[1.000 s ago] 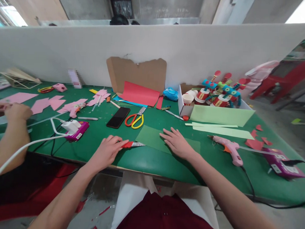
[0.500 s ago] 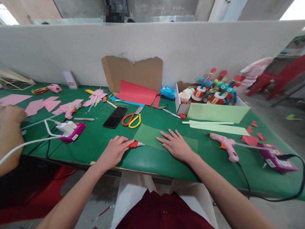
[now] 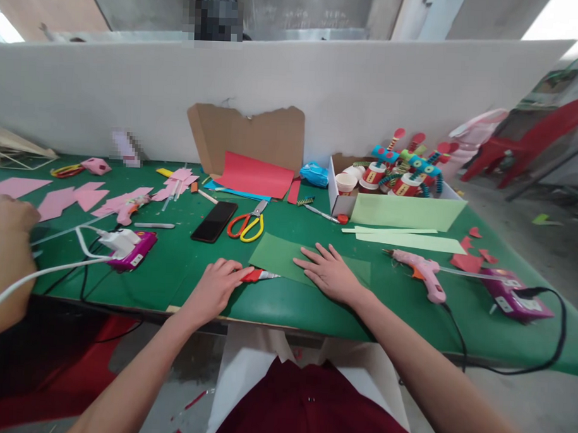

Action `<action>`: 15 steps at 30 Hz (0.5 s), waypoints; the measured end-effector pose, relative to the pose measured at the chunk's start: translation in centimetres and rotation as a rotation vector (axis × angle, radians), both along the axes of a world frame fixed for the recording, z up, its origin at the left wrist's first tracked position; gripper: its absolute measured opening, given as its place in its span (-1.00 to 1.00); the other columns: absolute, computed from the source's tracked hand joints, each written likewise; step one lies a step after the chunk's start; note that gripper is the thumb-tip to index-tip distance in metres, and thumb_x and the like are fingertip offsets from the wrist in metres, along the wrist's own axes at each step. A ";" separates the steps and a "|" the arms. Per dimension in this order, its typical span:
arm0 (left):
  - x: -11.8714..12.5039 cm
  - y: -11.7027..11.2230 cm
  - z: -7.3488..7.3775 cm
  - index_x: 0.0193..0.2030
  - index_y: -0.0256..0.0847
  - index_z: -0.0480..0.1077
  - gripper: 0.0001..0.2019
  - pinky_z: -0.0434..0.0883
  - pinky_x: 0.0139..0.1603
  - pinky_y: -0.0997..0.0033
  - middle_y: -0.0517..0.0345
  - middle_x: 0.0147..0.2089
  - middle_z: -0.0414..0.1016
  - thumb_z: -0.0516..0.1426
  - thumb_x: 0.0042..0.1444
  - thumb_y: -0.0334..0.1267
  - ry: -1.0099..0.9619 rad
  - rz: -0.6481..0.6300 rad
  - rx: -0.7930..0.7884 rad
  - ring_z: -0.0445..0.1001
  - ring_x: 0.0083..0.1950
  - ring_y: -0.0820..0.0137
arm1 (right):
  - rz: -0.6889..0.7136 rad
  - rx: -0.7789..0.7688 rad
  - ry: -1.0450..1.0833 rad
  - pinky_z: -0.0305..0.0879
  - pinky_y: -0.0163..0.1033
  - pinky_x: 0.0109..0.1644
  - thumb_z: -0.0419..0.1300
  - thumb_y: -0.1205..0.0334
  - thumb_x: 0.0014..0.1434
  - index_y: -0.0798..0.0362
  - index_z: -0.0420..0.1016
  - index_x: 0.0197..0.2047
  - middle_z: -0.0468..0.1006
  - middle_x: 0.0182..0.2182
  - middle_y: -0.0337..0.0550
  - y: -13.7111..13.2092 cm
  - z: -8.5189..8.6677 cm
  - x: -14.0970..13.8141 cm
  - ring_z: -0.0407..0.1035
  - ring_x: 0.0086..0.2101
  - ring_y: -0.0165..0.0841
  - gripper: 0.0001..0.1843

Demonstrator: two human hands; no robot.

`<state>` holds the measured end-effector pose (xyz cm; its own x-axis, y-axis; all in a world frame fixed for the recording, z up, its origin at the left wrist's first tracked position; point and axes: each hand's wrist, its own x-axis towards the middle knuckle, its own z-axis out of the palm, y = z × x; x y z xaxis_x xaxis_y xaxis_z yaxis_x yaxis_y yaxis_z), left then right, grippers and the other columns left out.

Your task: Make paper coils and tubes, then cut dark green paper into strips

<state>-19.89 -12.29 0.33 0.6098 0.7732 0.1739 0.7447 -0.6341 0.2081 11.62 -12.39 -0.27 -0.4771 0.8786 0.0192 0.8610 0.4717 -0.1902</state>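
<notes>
My left hand point(image 3: 220, 282) is closed around a red utility knife point(image 3: 253, 276) at the front of the green table. Its pale blade point(image 3: 270, 275) points right, along the near edge of a green sheet of paper point(image 3: 278, 253). Whether the blade is touching the paper I cannot tell. My right hand point(image 3: 330, 273) lies flat on the sheet with its fingers spread, hiding part of it. Just behind the sheet's left end lie scissors point(image 3: 247, 225) with orange and yellow handles, next to a black phone point(image 3: 214, 221).
On the right are a pink glue gun point(image 3: 422, 272), a purple power strip point(image 3: 516, 294) and pale green strips point(image 3: 406, 239). A box point(image 3: 407, 212) of paper-cup figures stands behind them. At left, a co-worker's hand point(image 3: 11, 216) is near pink paper pieces point(image 3: 57, 203) and another purple power strip point(image 3: 138, 252).
The knife has shifted slightly right along the paper's edge, with more of its blade showing. My right hand stays flat on the paper. The whole view has turned a little.
</notes>
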 end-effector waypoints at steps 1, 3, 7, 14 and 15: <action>0.0 0.0 0.0 0.19 -0.09 0.36 -0.58 0.25 -0.07 0.21 -0.04 -0.01 0.40 -0.15 0.31 -0.34 -0.002 -0.005 -0.002 0.26 -0.07 0.25 | 0.003 0.002 0.001 -0.12 0.25 0.35 -0.20 0.00 0.40 -0.33 0.16 0.33 0.15 0.34 -0.33 0.0 0.0 0.0 -0.04 0.33 -0.04 -0.52; 0.2 -0.1 0.1 0.19 -0.09 0.36 -0.58 0.25 -0.07 0.21 -0.04 -0.01 0.40 -0.14 0.31 -0.35 0.000 -0.005 0.000 0.26 -0.07 0.24 | 0.003 0.009 0.005 -0.12 0.25 0.35 -0.19 0.01 0.40 -0.34 0.16 0.33 0.16 0.34 -0.33 0.0 0.0 0.0 -0.04 0.34 -0.06 -0.53; 0.9 -0.2 0.2 0.20 -0.11 0.35 -0.58 0.25 -0.09 0.21 -0.04 -0.02 0.40 -0.14 0.30 -0.35 0.015 -0.001 -0.004 0.26 -0.07 0.24 | -0.002 0.010 0.006 -0.12 0.25 0.35 -0.18 0.01 0.40 -0.33 0.17 0.32 0.17 0.34 -0.33 0.0 0.0 -0.1 -0.04 0.34 -0.05 -0.53; 1.5 -0.5 0.4 0.18 -0.12 0.36 -0.58 0.23 -0.14 0.24 -0.04 -0.05 0.40 -0.15 0.30 -0.36 0.007 -0.018 -0.015 0.26 -0.10 0.25 | 0.003 0.002 -0.004 -0.11 0.26 0.35 -0.17 0.02 0.40 -0.32 0.17 0.32 0.17 0.34 -0.31 -0.1 0.2 -0.2 -0.03 0.33 -0.04 -0.53; 1.6 -0.5 0.4 0.19 -0.12 0.36 -0.58 0.23 -0.15 0.24 -0.04 -0.05 0.40 -0.15 0.30 -0.36 0.010 -0.016 -0.012 0.26 -0.10 0.25 | 0.003 0.002 -0.003 -0.11 0.26 0.35 -0.17 0.02 0.40 -0.32 0.17 0.32 0.17 0.34 -0.31 -0.1 0.2 -0.2 -0.04 0.33 -0.04 -0.53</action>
<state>-18.29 -12.75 0.75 0.6240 0.7650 0.1590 0.7362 -0.6438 0.2084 11.45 -12.47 -0.05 -0.4795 0.8773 0.0190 0.8604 0.4743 -0.1867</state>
